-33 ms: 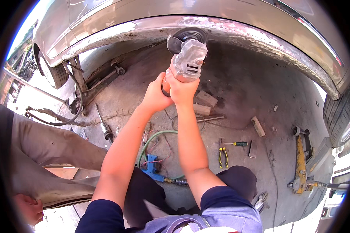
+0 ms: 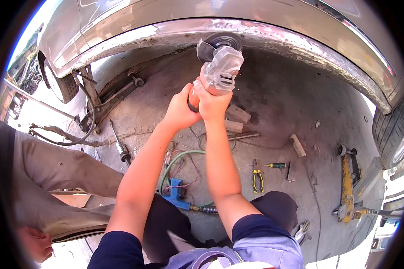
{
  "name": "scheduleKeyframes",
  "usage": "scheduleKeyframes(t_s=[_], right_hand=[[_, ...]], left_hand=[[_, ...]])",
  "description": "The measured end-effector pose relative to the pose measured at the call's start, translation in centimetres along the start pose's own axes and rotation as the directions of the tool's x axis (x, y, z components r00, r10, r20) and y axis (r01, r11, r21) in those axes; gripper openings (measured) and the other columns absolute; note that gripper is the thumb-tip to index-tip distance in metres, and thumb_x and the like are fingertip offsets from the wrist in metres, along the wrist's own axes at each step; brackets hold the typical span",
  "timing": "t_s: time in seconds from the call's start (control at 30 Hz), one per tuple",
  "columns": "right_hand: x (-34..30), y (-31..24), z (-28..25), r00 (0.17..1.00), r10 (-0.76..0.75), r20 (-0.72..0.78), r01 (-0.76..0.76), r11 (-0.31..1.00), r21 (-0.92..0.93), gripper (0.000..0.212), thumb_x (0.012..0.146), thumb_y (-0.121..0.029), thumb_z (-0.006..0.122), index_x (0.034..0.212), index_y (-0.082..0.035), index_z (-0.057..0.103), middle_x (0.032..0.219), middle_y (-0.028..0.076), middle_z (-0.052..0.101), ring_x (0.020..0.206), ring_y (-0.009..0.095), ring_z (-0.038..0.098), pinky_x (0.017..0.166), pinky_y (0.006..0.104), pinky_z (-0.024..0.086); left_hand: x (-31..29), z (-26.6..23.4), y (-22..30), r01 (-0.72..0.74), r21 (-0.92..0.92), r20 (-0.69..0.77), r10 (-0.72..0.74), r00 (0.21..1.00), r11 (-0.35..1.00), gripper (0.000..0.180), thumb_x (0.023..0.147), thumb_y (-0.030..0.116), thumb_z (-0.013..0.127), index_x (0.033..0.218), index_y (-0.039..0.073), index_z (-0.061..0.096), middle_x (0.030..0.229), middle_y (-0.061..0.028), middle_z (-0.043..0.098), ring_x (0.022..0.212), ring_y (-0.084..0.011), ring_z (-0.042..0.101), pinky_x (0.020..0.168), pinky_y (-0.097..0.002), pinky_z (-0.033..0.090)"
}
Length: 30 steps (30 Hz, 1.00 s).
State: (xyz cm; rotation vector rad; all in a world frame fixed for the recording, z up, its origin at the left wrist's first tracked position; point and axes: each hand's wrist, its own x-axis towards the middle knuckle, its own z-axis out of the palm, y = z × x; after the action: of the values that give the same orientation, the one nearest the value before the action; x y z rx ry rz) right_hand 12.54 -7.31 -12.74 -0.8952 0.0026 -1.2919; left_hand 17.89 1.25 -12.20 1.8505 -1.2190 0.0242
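Both my hands grip an angle grinder (image 2: 223, 67) held out in front of me. My left hand (image 2: 180, 107) wraps round the rear of its orange body. Just ahead of it, my right hand (image 2: 213, 104) closes round the body behind the grey metal head. The grinder's disc and guard (image 2: 220, 42) sit at the car's lower sill (image 2: 274, 45), whose paint is worn to bare, pitted metal. Whether the disc touches the metal I cannot tell.
A floor jack (image 2: 116, 96) stands at the left, a yellow jack (image 2: 347, 188) at the right. Pliers (image 2: 257, 177), a screwdriver (image 2: 276, 165), wooden blocks (image 2: 297, 145) and a blue air gun (image 2: 176, 193) with a green hose lie on the floor. Another person's leg (image 2: 67, 166) is close on my left.
The grinder's head and disc have shifted slightly to the right along the sill. My right hand has moved a little with it; both hands keep their hold.
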Motion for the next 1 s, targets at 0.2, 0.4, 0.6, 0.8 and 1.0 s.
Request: scheduleKeyframes(t_s=[0.2, 0.4, 0.6, 0.8, 1.0], right_hand=[[1.7, 2.1, -2.8, 0.988, -0.066, 0.142, 0.042, 0.986, 0.163, 0.039, 0.08, 0.001, 0.063, 0.118, 0.003, 0.058, 0.107, 0.012, 0.062, 0.085, 0.028, 0.067, 0.076, 0.0432, 0.058], [1.8, 1.6, -3.0, 0.995, -0.058, 0.079, 0.032, 0.954, 0.298, 0.041, 0.079, 0.001, 0.064, 0.119, 0.003, 0.057, 0.103, 0.013, 0.063, 0.084, 0.028, 0.067, 0.078, 0.0425, 0.059], [0.5, 0.1, -0.7, 0.994, 0.037, 0.101, -0.043, 0.997, 0.058, 0.039, 0.075, 0.011, 0.072, 0.113, 0.007, 0.066, 0.101, 0.007, 0.07, 0.094, 0.017, 0.067, 0.082, 0.0323, 0.056], [2.5, -4.2, -3.5, 1.0, -0.008, -0.007, 0.009, 0.989, 0.149, 0.037, 0.077, 0.006, 0.075, 0.113, 0.005, 0.067, 0.104, 0.008, 0.073, 0.093, 0.013, 0.068, 0.083, 0.0301, 0.055], [1.5, -2.8, -1.6, 1.0, -0.017, 0.017, 0.02, 0.974, -0.227, 0.033, 0.073, -0.003, 0.084, 0.102, 0.003, 0.07, 0.098, 0.008, 0.074, 0.09, 0.015, 0.071, 0.084, 0.0333, 0.056]], left_hand=[[0.6, 1.0, 0.0, 0.024, 0.224, -0.089, -0.004, 0.996, 0.974, 0.051, 0.068, 0.025, 0.084, 0.108, 0.007, 0.057, 0.101, -0.0168, 0.071, 0.096, -0.0393, 0.069, 0.08, -0.0474, 0.055], [0.8, 1.0, 0.7, -0.077, 0.306, -0.082, 0.107, 0.991, 0.949, 0.052, 0.068, 0.023, 0.084, 0.11, 0.007, 0.058, 0.101, -0.0185, 0.071, 0.096, -0.0393, 0.07, 0.08, -0.0476, 0.056], [-0.4, 0.6, -0.4, 0.009, 0.0, -0.071, -0.009, 0.997, 1.0, 0.059, 0.065, 0.024, 0.086, 0.112, 0.005, 0.057, 0.099, -0.02, 0.071, 0.096, -0.0419, 0.069, 0.08, -0.0487, 0.055], [1.3, 2.3, 4.9, 0.104, 0.164, 0.091, -0.12, 0.989, 0.981, 0.063, 0.071, 0.013, 0.086, 0.125, 0.003, 0.054, 0.109, -0.0192, 0.074, 0.109, -0.0319, 0.072, 0.091, -0.039, 0.054], [0.0, 3.9, 1.5, -0.031, -0.249, -0.126, -0.001, 0.992, 0.968, 0.057, 0.069, 0.02, 0.088, 0.11, 0.002, 0.053, 0.099, -0.0213, 0.072, 0.102, -0.0353, 0.073, 0.087, -0.0411, 0.055]])
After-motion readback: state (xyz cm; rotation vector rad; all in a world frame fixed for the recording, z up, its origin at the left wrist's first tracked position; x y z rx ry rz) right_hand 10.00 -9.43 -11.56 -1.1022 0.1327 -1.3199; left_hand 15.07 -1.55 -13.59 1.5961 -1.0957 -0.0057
